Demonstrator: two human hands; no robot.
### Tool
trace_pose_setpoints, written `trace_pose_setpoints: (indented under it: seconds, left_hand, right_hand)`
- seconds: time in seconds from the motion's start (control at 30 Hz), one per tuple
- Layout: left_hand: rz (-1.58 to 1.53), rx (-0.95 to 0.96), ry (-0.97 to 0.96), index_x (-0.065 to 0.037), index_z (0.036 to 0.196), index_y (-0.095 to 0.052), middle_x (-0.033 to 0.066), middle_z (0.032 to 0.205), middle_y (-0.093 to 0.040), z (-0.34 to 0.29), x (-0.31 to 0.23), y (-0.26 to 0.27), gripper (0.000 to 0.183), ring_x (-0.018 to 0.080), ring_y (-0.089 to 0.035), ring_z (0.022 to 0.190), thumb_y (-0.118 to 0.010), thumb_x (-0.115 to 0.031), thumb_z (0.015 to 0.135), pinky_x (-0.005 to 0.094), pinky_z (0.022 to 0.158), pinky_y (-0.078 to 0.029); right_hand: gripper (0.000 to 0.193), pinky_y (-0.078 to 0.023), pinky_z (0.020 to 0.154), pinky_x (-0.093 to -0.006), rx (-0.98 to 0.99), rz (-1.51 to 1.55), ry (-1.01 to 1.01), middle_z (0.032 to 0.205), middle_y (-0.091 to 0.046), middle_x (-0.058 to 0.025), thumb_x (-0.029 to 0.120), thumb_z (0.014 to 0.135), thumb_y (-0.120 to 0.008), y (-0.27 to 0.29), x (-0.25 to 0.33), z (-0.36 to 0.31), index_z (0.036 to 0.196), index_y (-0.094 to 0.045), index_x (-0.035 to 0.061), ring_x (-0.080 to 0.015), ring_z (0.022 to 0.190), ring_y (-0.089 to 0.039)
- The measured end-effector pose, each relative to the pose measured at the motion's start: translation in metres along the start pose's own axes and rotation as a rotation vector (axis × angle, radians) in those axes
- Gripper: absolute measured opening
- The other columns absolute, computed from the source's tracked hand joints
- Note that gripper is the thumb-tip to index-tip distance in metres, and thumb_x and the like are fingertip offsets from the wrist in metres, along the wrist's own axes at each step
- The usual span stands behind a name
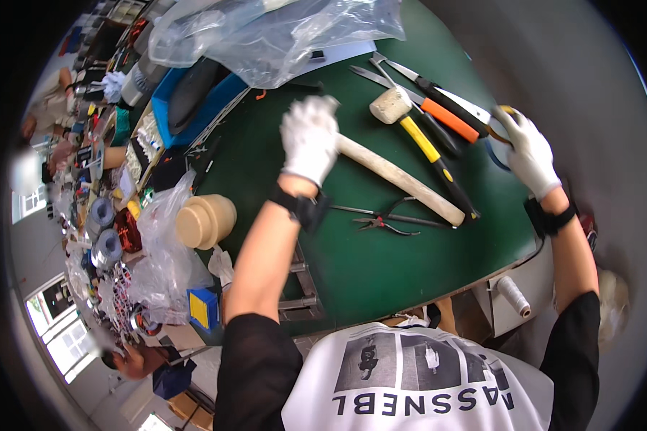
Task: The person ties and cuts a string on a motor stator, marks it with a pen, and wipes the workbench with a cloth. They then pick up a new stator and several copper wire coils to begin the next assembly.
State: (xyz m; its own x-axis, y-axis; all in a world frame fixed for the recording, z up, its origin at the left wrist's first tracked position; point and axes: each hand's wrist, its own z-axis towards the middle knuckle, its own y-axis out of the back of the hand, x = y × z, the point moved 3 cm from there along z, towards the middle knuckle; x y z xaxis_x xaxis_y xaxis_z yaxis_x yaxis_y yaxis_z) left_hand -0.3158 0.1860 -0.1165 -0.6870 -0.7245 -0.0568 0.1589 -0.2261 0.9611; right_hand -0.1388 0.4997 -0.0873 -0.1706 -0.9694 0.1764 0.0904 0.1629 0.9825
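Note:
My left hand (309,140), in a white glove, is over one end of a tool with a long pale wooden handle (402,179). Motion smears its fingers, so its grip does not show. At the table's right edge, my white-gloved right hand (530,149) is closed around the yellow-and-dark handle of a pair of scissors (469,106), blades pointing left. Between my hands lie a mallet (391,106) with a whitish head and yellow-black handle, and an orange-handled tool (449,119). Red-and-black pliers (384,226) rest nearer me, beside a thin rod (366,211).
The green table (381,280) bears clear plastic sheeting (280,43) at the far side, a blue bin (172,108) and a beige plastic cup (207,221) at left. A thread cone (513,296) stands below the near right edge. Other people are at far left.

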Motion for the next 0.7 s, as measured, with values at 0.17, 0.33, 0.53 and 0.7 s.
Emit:
trace_pose_setpoints:
  seconds: [0.17,0.33,0.53,0.7]
  left_hand:
    - [-0.246,0.221,-0.049,-0.01,0.114,-0.06,0.0094,0.114,-0.059,-0.069,-0.066,0.014,0.032,0.0288,-0.054,0.107,-0.055,-0.015,0.082,0.0427,0.092,-0.045]
    - [-0.072,0.179,-0.345,-0.01,0.113,-0.06,0.0071,0.114,-0.059,-0.048,-0.088,-0.003,0.037,0.0242,-0.055,0.111,-0.061,-0.011,0.077,0.0403,0.101,-0.039]
    - [0.0,0.32,-0.364,-0.014,0.11,-0.06,0.0041,0.105,-0.059,-0.053,-0.065,0.001,0.035,0.0228,-0.056,0.103,-0.064,-0.014,0.076,0.042,0.097,-0.041]
    - [-0.131,0.237,0.013,-0.011,0.123,-0.053,0.0103,0.115,-0.056,-0.041,-0.022,0.017,0.047,0.0315,-0.054,0.107,-0.067,-0.019,0.078,0.046,0.094,-0.043]
  right_hand:
    - [0.055,-0.05,0.088,-0.0442,-0.097,-0.027,0.235,0.12,-0.057,-0.021,0.001,0.08,-0.053,-0.053,0.04,0.11,0.132,-0.053,0.0188,-0.0372,0.11,-0.056]
    - [0.043,-0.049,0.089,-0.0447,-0.083,0.172,-0.081,0.114,-0.057,-0.0229,0.025,0.085,-0.059,-0.071,0.087,0.14,0.126,-0.056,0.0152,-0.0383,0.107,-0.056]
    - [0.072,-0.041,0.1,-0.0464,0.142,0.289,-0.089,0.129,-0.049,-0.0254,0.063,0.081,-0.059,-0.072,0.066,0.086,0.129,-0.054,0.0105,-0.041,0.121,-0.047]
    - [0.078,-0.027,0.107,-0.0576,0.227,-0.026,0.104,0.147,-0.031,-0.027,0.055,0.08,-0.064,-0.082,0.067,0.023,0.14,-0.043,0.0102,-0.045,0.134,-0.031]
